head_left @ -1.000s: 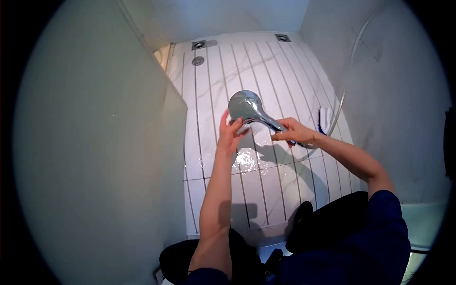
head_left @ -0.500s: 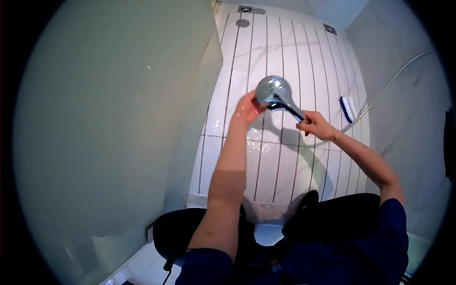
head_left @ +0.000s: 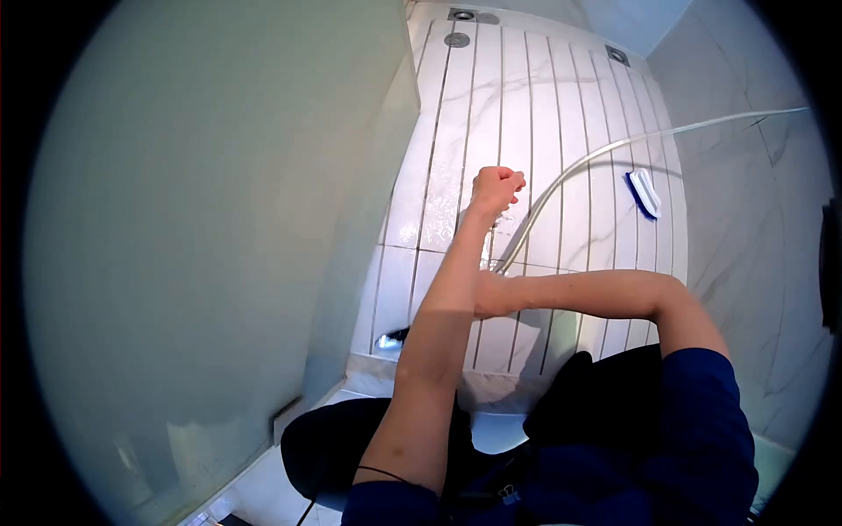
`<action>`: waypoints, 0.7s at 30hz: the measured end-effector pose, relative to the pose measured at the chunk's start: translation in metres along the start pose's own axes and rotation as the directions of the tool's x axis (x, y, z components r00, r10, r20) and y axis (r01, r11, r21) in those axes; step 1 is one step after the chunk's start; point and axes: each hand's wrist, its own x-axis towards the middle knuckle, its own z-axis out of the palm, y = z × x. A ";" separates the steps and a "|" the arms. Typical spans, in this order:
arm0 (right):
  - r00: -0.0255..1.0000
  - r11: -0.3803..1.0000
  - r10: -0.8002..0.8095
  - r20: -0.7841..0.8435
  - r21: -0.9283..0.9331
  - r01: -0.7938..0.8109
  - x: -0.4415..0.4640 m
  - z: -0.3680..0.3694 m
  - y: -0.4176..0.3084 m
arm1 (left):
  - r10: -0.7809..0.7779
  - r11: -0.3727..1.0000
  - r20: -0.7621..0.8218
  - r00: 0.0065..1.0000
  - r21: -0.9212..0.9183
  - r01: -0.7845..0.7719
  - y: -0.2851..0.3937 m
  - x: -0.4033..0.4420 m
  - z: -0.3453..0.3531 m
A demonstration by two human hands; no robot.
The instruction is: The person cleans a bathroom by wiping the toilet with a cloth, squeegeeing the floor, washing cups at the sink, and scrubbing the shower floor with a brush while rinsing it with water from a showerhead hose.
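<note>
My left hand point(head_left: 498, 190) is held out over the wet floor, its fingers curled in a loose fist with nothing visible in them. Below it, my right hand point(head_left: 496, 295) reaches across under my left forearm, which hides its fingers. The head of a chrome shower head point(head_left: 392, 340) pokes out on the far side of that forearm, low and to the left. From my right hand the shower hose point(head_left: 561, 180) curves up and away to the right wall.
A blue and white scrub brush point(head_left: 644, 195) lies on the grooved white tile floor point(head_left: 526, 114) at the right. Drains point(head_left: 457, 40) sit at the far end. A frosted glass panel point(head_left: 219, 219) stands along the left and a tiled wall point(head_left: 737, 237) along the right.
My right hand has swung the shower head down and left, beneath my left arm. My left hand has moved away from the shower head and curled. The hose now stretches across the floor.
</note>
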 end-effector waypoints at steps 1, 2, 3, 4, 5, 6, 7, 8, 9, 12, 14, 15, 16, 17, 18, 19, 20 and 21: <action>0.991 0.995 0.104 0.078 -0.015 -0.103 0.000 -0.010 0.003 | 0.017 1.000 -0.003 1.000 -0.004 -0.017 -0.006 -0.002 -0.005; 0.976 0.978 0.205 0.073 -0.061 -0.201 -0.006 -0.018 0.006 | 0.037 0.999 0.000 0.999 -0.002 -0.037 -0.010 -0.001 -0.009; 0.949 0.948 0.307 0.068 -0.110 -0.299 -0.017 -0.027 0.011 | 0.055 0.998 -0.008 0.998 0.000 -0.055 -0.016 0.001 -0.016; 0.913 0.907 0.404 0.057 -0.152 -0.392 -0.028 -0.035 0.015 | 0.022 0.999 -0.050 0.999 -0.025 -0.023 -0.022 0.003 -0.024; 0.891 0.886 0.453 0.021 -0.126 -0.447 -0.039 -0.037 0.022 | 0.025 0.998 -0.092 0.995 -0.049 -0.030 -0.031 0.007 -0.032; 0.867 0.863 0.498 -0.014 -0.090 -0.497 -0.050 -0.041 0.028 | 0.018 1.000 -0.162 0.987 -0.021 -0.021 -0.037 0.012 -0.040; 0.815 0.814 0.580 0.005 -0.038 -0.579 -0.059 -0.052 0.025 | -0.012 1.000 -0.187 0.982 -0.009 0.011 -0.039 0.016 -0.047; 0.819 0.819 0.572 0.054 0.011 -0.573 -0.070 -0.062 0.023 | -0.075 0.997 -0.153 0.985 -0.033 0.071 -0.043 0.019 -0.051; 0.819 0.818 0.565 0.101 0.061 -0.572 -0.082 -0.067 0.021 | -0.093 0.995 -0.135 0.986 0.008 0.095 -0.051 0.022 -0.052; 0.816 0.791 0.557 0.153 0.200 -0.578 -0.133 -0.053 0.004 | -0.078 0.985 -0.178 0.981 0.136 0.103 -0.088 0.040 -0.026; 0.768 0.709 0.622 0.152 0.308 -0.635 -0.178 -0.041 -0.010 | 0.069 0.927 -0.181 0.981 0.376 0.004 -0.118 0.067 0.010; 0.729 0.656 0.677 0.103 0.363 -0.661 -0.203 -0.043 -0.012 | 0.141 0.897 -0.111 0.984 0.436 -0.079 -0.108 0.070 0.031; 0.689 0.612 0.722 0.056 0.412 -0.675 -0.227 -0.040 -0.014 | 0.176 0.887 -0.042 0.983 0.440 -0.140 -0.097 0.067 0.053; 0.655 0.578 0.756 0.014 0.456 -0.677 -0.249 -0.040 -0.015 | 0.257 0.867 -0.004 0.966 0.443 -0.228 -0.091 0.070 0.079; 0.557 0.417 0.830 0.013 0.648 -0.637 -0.274 -0.045 -0.015 | 0.328 0.842 0.022 0.944 0.447 -0.303 -0.083 0.074 0.101; 0.448 0.258 0.893 0.045 0.765 -0.590 -0.297 -0.056 -0.017 | 0.411 0.809 0.041 0.911 0.444 -0.385 -0.076 0.076 0.126; 0.343 0.098 0.935 0.095 0.858 -0.504 -0.318 -0.063 -0.018 | 0.488 0.770 0.056 0.871 0.442 -0.460 -0.073 0.081 0.152; 0.290 0.098 0.957 0.021 0.915 -0.391 -0.336 -0.062 -0.015 | 0.518 0.737 0.114 0.848 0.444 -0.510 -0.072 0.092 0.175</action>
